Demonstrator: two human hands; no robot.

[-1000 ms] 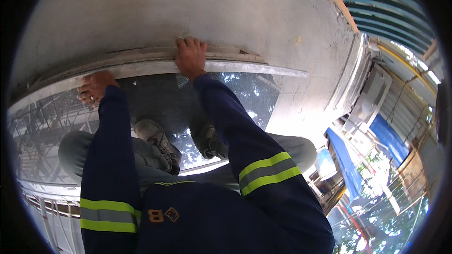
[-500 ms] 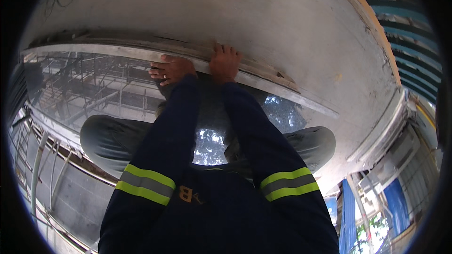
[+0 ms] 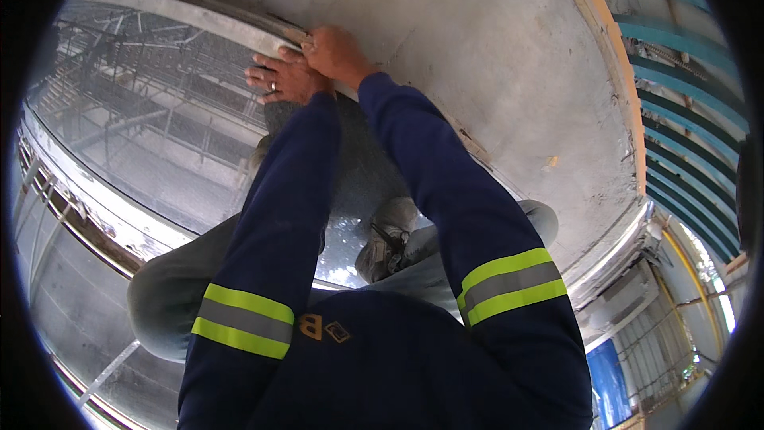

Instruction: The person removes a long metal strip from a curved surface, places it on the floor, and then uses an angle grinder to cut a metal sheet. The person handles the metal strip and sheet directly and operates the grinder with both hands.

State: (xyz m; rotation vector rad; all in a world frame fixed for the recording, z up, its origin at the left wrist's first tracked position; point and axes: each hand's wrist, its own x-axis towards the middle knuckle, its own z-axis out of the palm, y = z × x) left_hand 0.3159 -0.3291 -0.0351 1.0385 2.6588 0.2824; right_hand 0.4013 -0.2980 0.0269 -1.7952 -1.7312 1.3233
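My left hand (image 3: pixel 288 77) lies on the far edge of a dark glossy pane (image 3: pixel 159 103), its fingers spread and a ring on one of them. Right beside it, my right hand (image 3: pixel 338 52) is curled, with fingers bent down at the pale strip (image 3: pixel 183 17) running along that edge. What its fingertips hold is hidden. Scaffold-like bars show as reflections in the pane. I am crouched over it, with one shoe (image 3: pixel 388 237) visible under my right arm.
Beyond the strip spreads a grey, scuffed concrete surface (image 3: pixel 493 72) with an orange-brown border (image 3: pixel 611 40). Teal slats (image 3: pixel 676 80) stand at the far right. Metal poles (image 3: pixel 52 231) are at the left, and a blue sheet (image 3: pixel 609 378) hangs at the lower right.
My right hand has gone from lying flat on the edge to curling at the strip, moving left against my left hand. The view has turned and my right shoe has come into sight.
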